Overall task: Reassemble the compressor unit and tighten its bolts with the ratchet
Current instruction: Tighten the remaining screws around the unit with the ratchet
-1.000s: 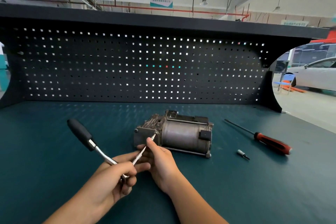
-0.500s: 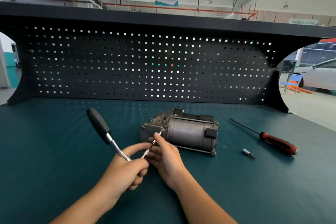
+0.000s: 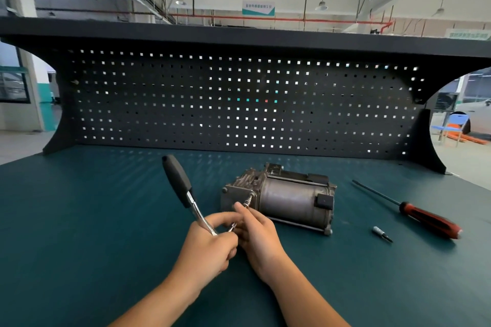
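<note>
The grey metal compressor unit lies on its side on the green bench mat, its end plate facing me. My left hand grips the ratchet at its head, and the black handle stands up and to the left. A thin extension bar runs from the ratchet head to a bolt on the compressor's end plate. My right hand pinches that bar near the compressor. The ratchet head itself is hidden by my fingers.
A red-and-black screwdriver lies to the right of the compressor, with a small loose bit in front of it. A black pegboard closes the back of the bench. The green mat spreads to the left.
The ratchet handle has swung up and to the right, from low and slanted to nearly upright. Both hands stayed on the tool at the compressor's end plate.
</note>
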The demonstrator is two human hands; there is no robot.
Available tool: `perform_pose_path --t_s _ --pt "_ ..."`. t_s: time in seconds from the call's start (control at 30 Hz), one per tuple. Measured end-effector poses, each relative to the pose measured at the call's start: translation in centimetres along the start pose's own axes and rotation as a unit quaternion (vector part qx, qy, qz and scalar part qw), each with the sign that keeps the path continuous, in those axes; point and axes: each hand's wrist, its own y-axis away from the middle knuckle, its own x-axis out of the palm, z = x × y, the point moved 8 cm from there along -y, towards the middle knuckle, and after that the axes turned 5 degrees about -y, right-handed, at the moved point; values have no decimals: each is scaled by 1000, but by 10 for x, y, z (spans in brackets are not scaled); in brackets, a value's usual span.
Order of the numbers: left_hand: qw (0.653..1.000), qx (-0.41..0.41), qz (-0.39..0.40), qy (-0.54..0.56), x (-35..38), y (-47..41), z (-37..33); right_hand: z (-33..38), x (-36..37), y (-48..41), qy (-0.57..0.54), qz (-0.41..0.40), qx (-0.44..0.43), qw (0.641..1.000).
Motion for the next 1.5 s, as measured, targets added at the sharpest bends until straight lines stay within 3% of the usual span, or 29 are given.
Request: perform_pose_path --t_s 0.17,0.33,0.5,0.63,0.73,0.93,1.1,1.5 --pt "999 -35 28 21 -4 -1 17 -2 -1 2 0 -15 20 1000" --pt "982 -116 35 145 -10 -7 34 -6 -2 -1 -21 -18 52 998" --pt "957 -125 103 243 4 0 28 -5 -4 -1 -41 -22 48 998" --pt "973 -82 144 159 13 5 27 -7 -4 0 -87 -34 65 993" --pt "986 -69 125 88 16 7 30 -8 -9 -1 -60 -59 66 994" --pt "982 -110 70 137 5 1 29 -7 -6 -3 -70 -43 54 995" --pt "987 -107 65 105 -7 -6 30 -6 -2 -3 -44 -24 47 998" --pt "994 -30 102 40 0 -4 22 -1 -1 1 -16 -29 21 999"
